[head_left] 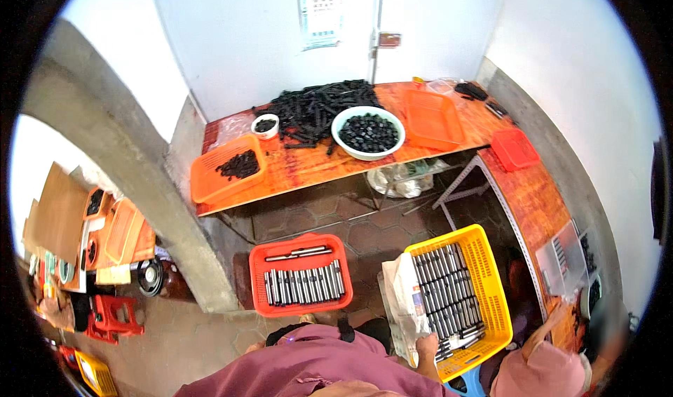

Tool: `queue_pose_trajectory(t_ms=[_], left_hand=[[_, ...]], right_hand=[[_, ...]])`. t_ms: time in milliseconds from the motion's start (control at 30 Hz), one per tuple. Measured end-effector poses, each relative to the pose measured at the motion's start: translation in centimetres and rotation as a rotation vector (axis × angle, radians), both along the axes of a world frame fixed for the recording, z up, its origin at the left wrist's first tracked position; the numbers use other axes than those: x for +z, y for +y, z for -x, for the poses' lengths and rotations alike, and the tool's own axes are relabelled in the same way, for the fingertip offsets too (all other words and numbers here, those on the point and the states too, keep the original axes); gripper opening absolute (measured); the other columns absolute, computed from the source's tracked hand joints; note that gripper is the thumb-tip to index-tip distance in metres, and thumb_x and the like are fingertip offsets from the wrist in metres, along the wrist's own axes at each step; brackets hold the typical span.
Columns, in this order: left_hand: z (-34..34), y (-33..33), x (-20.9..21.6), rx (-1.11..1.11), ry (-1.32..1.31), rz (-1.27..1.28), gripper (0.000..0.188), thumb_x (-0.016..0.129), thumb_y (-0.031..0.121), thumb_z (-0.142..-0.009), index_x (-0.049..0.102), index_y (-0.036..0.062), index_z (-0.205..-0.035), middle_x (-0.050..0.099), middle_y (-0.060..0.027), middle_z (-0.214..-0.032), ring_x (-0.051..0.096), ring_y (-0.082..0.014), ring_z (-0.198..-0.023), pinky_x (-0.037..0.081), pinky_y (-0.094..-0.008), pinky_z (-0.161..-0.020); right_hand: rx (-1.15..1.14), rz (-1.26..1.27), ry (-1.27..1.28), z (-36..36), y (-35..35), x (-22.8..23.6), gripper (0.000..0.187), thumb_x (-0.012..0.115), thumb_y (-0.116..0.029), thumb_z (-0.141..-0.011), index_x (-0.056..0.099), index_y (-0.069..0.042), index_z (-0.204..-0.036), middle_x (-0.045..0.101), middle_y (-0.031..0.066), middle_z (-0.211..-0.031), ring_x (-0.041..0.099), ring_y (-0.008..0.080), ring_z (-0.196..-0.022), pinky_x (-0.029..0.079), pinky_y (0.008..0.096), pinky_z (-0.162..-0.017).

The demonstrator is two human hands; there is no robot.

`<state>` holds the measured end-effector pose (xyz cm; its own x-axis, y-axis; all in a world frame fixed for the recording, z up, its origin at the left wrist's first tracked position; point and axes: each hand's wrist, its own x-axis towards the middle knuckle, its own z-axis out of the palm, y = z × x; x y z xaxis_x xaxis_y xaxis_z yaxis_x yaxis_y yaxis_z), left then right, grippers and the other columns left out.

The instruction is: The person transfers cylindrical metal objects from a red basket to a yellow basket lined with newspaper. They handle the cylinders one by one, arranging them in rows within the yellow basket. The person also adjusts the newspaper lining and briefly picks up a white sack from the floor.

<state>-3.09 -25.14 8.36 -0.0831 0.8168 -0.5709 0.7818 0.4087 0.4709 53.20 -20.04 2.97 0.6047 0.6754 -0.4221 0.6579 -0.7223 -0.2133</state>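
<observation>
My right hand [426, 345] is at the near left side of a yellow plastic basket [499, 292]. Its fingers look closed on the lower edge of a creased, light brown paper sheet [403, 302], which covers the basket's left side. Rows of silver metal tubes with black parts [449, 285] fill the basket. To the left, a red basket [259, 285] on the floor holds a row of similar tubes [303, 283], with a few lying crosswise at its far side. My left hand does not show; my maroon shirt [301, 365] takes up the lower middle.
Beyond the baskets stands a wooden table [298, 179] with a black heap of parts [322, 109], a filled bowl [369, 134] and orange trays [433, 120]. A co-worker in pink [543, 376] sits close on the right by a side table [526, 186]. A concrete pillar [203, 271] rises left.
</observation>
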Motion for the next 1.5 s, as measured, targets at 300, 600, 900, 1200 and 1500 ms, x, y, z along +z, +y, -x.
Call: queue_pose_trajectory(t_ms=[300, 600, 900, 1200, 1500], left_hand=[[0.2, -3.3, -1.2, 0.157, -0.004, 0.073, 0.035, 0.056, 0.035, -0.088, 0.062, 0.0053, -0.105, 0.066, -0.0177, -0.086, 0.063, -0.0362, -0.082, 0.05, -0.0439, -0.069], [-0.9, -4.1, -1.9, 0.207, -0.03, 0.094, 0.034, 0.055, 0.035, -0.089, 0.061, 0.0054, -0.104, 0.064, -0.0169, -0.083, 0.062, -0.0342, -0.079, 0.049, -0.0434, -0.068], [1.0, -4.7, -2.2, 0.203, -0.023, 0.098, 0.033, 0.055, 0.035, -0.09, 0.061, 0.0055, -0.103, 0.063, -0.016, -0.08, 0.061, -0.0323, -0.075, 0.048, -0.0428, -0.067], [7.3, -3.9, -2.5, 0.106, -0.087, 0.17, 0.032, 0.054, 0.035, -0.091, 0.061, 0.0056, -0.102, 0.061, -0.0152, -0.077, 0.059, -0.0303, -0.072, 0.048, -0.0422, -0.066], [13.1, 0.3, -3.2, -0.15, -0.047, 0.311, 0.032, 0.053, 0.035, -0.092, 0.06, 0.0057, -0.101, 0.059, -0.0143, -0.074, 0.058, -0.0284, -0.068, 0.047, -0.0416, -0.065]], right_hand=[[0.472, 0.546, 0.124, -1.3, 4.8, 2.1, 0.043, 0.064, -0.031, -0.075, 0.068, 0.001, -0.103, 0.063, 0.0254, -0.112, 0.061, 0.036, -0.109, 0.049, 0.042, -0.093], [0.696, 0.558, 0.102, 1.9, 12.1, 2.5, 0.029, 0.062, -0.027, -0.079, 0.067, -0.001, -0.091, 0.065, 0.0195, -0.093, 0.063, 0.0315, -0.085, 0.052, 0.0408, -0.075], [0.699, 0.438, 0.296, 4.1, 12.7, 0.9, 0.026, 0.06, -0.027, -0.083, 0.066, -0.002, -0.08, 0.063, 0.0141, -0.078, 0.061, 0.0278, -0.067, 0.051, 0.0398, -0.062], [0.075, 0.42, 0.677, 1.1, 3.7, 0.1, 0.032, 0.058, -0.027, -0.088, 0.064, -0.003, -0.068, 0.062, 0.0087, -0.062, 0.06, 0.0242, -0.049, 0.051, 0.0387, -0.05], [-0.56, 0.539, 0.798, 8.0, -17.9, 3.3, 0.036, 0.053, -0.028, -0.094, 0.061, 0.005, -0.081, 0.065, 0.0128, -0.069, 0.063, 0.0205, -0.055, 0.052, 0.0304, -0.049]])
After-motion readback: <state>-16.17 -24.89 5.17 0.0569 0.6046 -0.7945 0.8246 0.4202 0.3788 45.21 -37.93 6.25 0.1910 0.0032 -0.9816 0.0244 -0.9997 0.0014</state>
